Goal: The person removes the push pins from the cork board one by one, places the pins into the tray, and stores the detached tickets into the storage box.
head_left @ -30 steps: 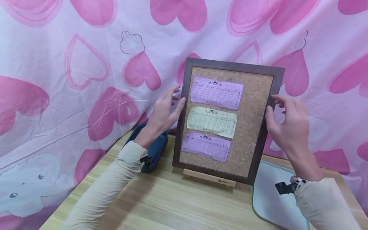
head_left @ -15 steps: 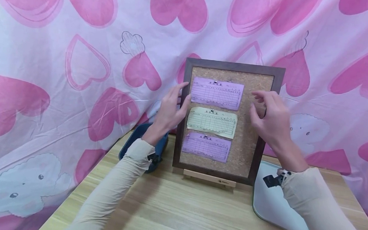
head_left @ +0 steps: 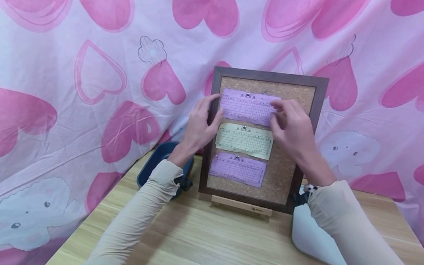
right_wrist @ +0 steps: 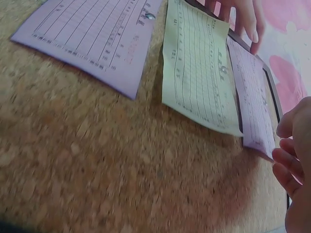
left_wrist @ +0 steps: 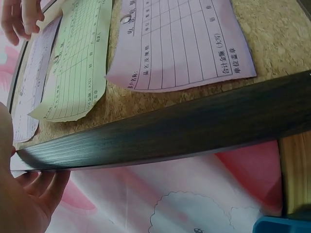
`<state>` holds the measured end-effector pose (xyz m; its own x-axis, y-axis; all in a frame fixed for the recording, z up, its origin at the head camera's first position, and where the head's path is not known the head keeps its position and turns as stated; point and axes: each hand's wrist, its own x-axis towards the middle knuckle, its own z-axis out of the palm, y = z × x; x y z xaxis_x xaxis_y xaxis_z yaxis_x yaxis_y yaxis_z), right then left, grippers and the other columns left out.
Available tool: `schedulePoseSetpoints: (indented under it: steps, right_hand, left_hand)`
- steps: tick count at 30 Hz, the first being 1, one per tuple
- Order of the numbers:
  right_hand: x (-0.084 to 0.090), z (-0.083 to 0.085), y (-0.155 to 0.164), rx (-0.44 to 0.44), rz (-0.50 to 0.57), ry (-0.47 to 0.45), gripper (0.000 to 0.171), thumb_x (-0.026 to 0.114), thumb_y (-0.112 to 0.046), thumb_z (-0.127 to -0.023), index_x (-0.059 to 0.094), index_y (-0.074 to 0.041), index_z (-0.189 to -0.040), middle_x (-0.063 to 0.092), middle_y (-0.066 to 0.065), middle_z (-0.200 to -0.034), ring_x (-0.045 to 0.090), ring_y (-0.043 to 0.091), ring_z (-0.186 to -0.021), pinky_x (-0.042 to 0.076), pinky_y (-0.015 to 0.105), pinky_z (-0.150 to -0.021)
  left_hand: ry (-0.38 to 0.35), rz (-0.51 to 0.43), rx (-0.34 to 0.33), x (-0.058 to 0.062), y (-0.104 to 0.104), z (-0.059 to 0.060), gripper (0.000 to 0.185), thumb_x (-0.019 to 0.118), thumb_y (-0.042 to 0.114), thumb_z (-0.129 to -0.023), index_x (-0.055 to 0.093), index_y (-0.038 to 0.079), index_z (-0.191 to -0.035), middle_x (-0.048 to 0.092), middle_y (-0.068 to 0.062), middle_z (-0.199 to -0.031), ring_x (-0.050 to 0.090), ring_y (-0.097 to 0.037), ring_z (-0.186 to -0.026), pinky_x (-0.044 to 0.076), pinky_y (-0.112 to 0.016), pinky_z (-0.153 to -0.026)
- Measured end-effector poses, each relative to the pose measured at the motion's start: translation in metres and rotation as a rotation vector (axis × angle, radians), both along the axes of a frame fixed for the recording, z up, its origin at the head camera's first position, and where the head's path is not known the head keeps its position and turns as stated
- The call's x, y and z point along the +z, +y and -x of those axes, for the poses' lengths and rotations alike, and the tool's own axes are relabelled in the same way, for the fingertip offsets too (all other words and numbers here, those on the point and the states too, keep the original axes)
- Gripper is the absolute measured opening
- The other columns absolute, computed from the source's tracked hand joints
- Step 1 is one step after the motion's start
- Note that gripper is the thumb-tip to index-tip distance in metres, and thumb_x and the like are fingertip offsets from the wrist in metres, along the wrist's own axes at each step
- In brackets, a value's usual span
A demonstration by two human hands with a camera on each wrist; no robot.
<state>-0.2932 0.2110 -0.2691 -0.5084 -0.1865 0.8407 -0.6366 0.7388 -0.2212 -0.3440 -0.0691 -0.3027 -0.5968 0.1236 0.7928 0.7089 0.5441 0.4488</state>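
A cork board (head_left: 278, 184) in a dark wooden frame leans upright on a small wooden easel (head_left: 240, 205). Pinned to it, top to bottom, are a purple slip (head_left: 247, 110), a pale green slip (head_left: 242, 141) and another purple slip (head_left: 236, 170), all printed with tables. My left hand (head_left: 199, 122) holds the frame's left side, thumb in front; the left wrist view shows its fingers (left_wrist: 51, 187) behind the edge. My right hand (head_left: 294, 131) is at the right end of the top slip, fingers loosely bent. In the right wrist view its fingertips (right_wrist: 277, 155) overlap that slip's edge.
A dark blue tray (head_left: 143, 175) stands behind my left forearm. On the right, a pale flat tray (head_left: 314, 238) lies partly under my right forearm. Pink heart-patterned cloth (head_left: 128, 72) hangs close behind the wooden table (head_left: 206, 244).
My right hand has moved left from the frame's right side across the cork to the top purple slip. The left hand has shifted slightly right onto the frame's left side.
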Motion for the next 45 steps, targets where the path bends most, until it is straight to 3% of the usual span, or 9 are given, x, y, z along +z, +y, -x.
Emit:
schedulePoseSetpoints:
  steps: [7, 13, 18, 24, 30, 33, 45]
  right_hand:
    - [0.001, 0.008, -0.012, -0.013, -0.040, -0.019, 0.029, 0.069, -0.005, -0.100, 0.069, -0.003, -0.129, 0.066, 0.015, -0.109, 0.060, 0.026, -0.087, 0.044, 0.031, -0.075]
    - [0.002, 0.014, -0.019, -0.019, -0.034, -0.042, 0.027, 0.071, -0.007, -0.100, 0.070, -0.005, -0.127, 0.069, 0.014, -0.114, 0.064, 0.029, -0.098, 0.054, 0.040, -0.086]
    - [0.006, 0.019, -0.026, -0.022, -0.043, -0.037, 0.027, 0.072, -0.009, -0.101, 0.072, -0.005, -0.128, 0.070, 0.015, -0.118, 0.066, 0.030, -0.106, 0.057, 0.044, -0.094]
    - [0.011, 0.025, -0.036, -0.038, -0.061, -0.055, 0.025, 0.070, -0.012, -0.102, 0.073, -0.003, -0.125, 0.069, 0.013, -0.115, 0.063, 0.028, -0.104, 0.057, 0.042, -0.092]
    - [0.016, 0.028, -0.047, -0.108, -0.039, -0.061, 0.024, 0.070, -0.019, -0.105, 0.074, -0.004, -0.122, 0.071, 0.014, -0.112, 0.064, 0.030, -0.102, 0.052, 0.046, -0.096]
    - [0.019, 0.031, -0.052, -0.137, -0.030, -0.054, 0.025, 0.071, -0.022, -0.105, 0.075, -0.005, -0.121, 0.074, 0.014, -0.111, 0.065, 0.032, -0.103, 0.049, 0.050, -0.100]
    - [0.025, 0.041, -0.059, -0.125, -0.001, -0.030, 0.020, 0.073, -0.017, -0.103, 0.076, -0.003, -0.116, 0.075, 0.015, -0.108, 0.064, 0.033, -0.101, 0.047, 0.049, -0.092]
  left_hand:
    - [-0.011, -0.004, 0.005, 0.000, 0.002, 0.000, 0.043, 0.064, 0.033, -0.108, 0.060, 0.009, -0.143, 0.064, -0.010, -0.143, 0.058, -0.023, -0.137, 0.045, -0.040, -0.120]
    - [-0.029, -0.021, 0.001, 0.001, 0.003, -0.001, 0.039, 0.066, 0.034, -0.107, 0.062, 0.009, -0.136, 0.064, -0.010, -0.137, 0.058, -0.023, -0.135, 0.045, -0.042, -0.118]
    - [-0.066, -0.023, 0.038, 0.001, 0.005, 0.001, 0.040, 0.073, 0.040, -0.103, 0.064, 0.011, -0.128, 0.061, -0.011, -0.142, 0.053, -0.026, -0.146, 0.041, -0.044, -0.125]
    - [-0.102, -0.044, 0.066, 0.000, 0.007, 0.001, 0.040, 0.077, 0.045, -0.100, 0.067, 0.008, -0.114, 0.057, -0.014, -0.154, 0.046, -0.027, -0.154, 0.039, -0.048, -0.126]
    - [-0.069, -0.048, 0.075, 0.000, 0.007, 0.002, 0.032, 0.078, 0.039, -0.099, 0.067, 0.009, -0.099, 0.065, -0.011, -0.145, 0.046, -0.025, -0.155, 0.038, -0.048, -0.127]
    - [-0.072, -0.052, 0.087, 0.000, 0.008, 0.001, 0.031, 0.079, 0.039, -0.099, 0.068, 0.010, -0.096, 0.063, -0.011, -0.149, 0.046, -0.024, -0.154, 0.039, -0.048, -0.126]
    - [-0.085, -0.054, 0.080, -0.002, 0.010, 0.000, 0.031, 0.079, 0.040, -0.098, 0.070, 0.010, -0.095, 0.056, -0.015, -0.157, 0.047, -0.027, -0.153, 0.040, -0.048, -0.125]
